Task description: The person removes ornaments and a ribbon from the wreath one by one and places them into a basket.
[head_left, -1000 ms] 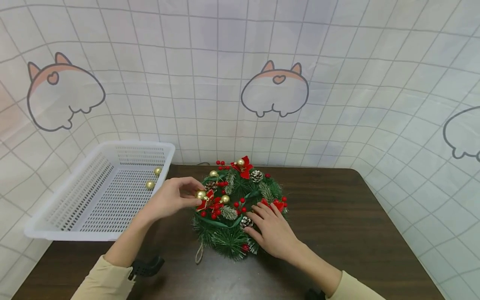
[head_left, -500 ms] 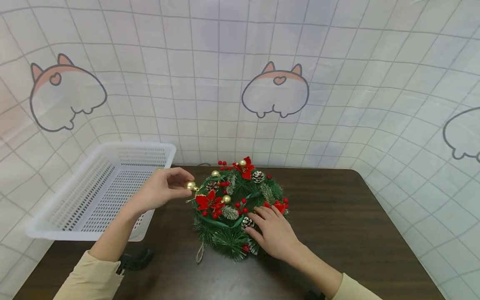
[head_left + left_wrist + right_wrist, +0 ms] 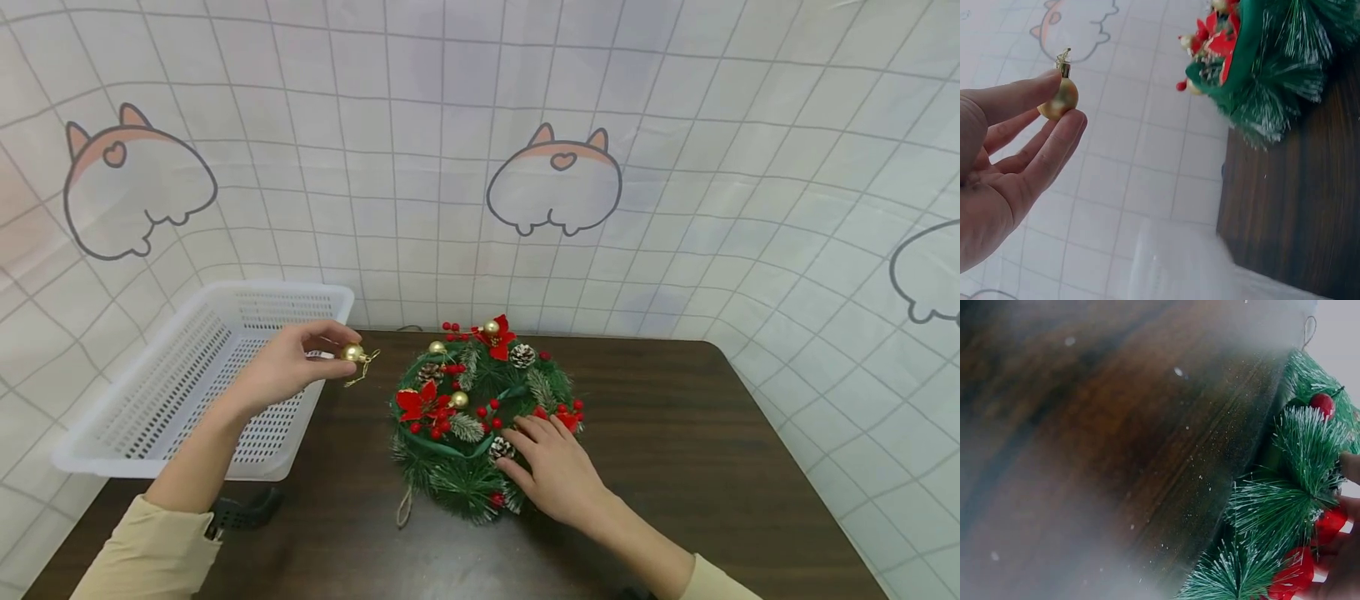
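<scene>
Left wrist view has the left hand (image 3: 1004, 181) pinching a small gold ball (image 3: 1060, 103) between thumb and fingertips, its metallic cap and cord clear of the fingers. From the head camera, the held ball is to the left of the green wreath (image 3: 465, 483) and apart from it, with the cord pointing toward the greenery. The right hand (image 3: 553, 467) lies on the wreath's near right part with fingers extended and loose, touching it beside a snow-tipped pinecone (image 3: 501, 448) and a red flower (image 3: 562, 417) that it partly hides.

On the wreath's left side sit another red flower (image 3: 420, 402), a fixed gold ball (image 3: 458, 400) and clusters of red berries (image 3: 441, 425); a third flower (image 3: 501, 343) stands at its far edge. From the wreath's near left edge a twine loop (image 3: 404, 508) trails onto the dark wooden table (image 3: 675, 417).

Farther left of the wreath is a white perforated basket (image 3: 172, 468), partly covered by the left hand and forearm. Behind the wreath rises a gridded sheet (image 3: 420, 125) printed with cartoon animals (image 3: 553, 196).
</scene>
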`<action>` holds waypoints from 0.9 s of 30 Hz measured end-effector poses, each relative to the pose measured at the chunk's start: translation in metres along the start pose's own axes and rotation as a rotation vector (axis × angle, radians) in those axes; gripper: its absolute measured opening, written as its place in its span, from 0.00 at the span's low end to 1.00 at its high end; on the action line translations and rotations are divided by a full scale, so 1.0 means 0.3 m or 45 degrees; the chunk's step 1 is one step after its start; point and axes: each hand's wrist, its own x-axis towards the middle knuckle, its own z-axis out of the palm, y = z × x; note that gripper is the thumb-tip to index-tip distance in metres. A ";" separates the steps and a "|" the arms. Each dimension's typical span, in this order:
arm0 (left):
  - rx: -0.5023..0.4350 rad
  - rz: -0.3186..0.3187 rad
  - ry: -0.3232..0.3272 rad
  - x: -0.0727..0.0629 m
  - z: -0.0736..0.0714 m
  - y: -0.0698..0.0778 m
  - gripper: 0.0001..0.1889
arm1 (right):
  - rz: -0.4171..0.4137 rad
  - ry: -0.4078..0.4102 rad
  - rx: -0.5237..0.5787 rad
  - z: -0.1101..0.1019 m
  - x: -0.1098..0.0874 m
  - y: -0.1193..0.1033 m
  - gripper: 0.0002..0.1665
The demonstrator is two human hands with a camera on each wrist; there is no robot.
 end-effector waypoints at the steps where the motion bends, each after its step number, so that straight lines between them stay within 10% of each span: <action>1: 0.002 -0.010 0.001 -0.002 -0.007 -0.001 0.19 | 0.001 -0.001 0.006 -0.001 -0.001 0.001 0.27; 27: 0.096 -0.138 0.095 0.017 -0.161 -0.119 0.21 | 0.151 0.033 0.093 -0.005 -0.011 0.018 0.35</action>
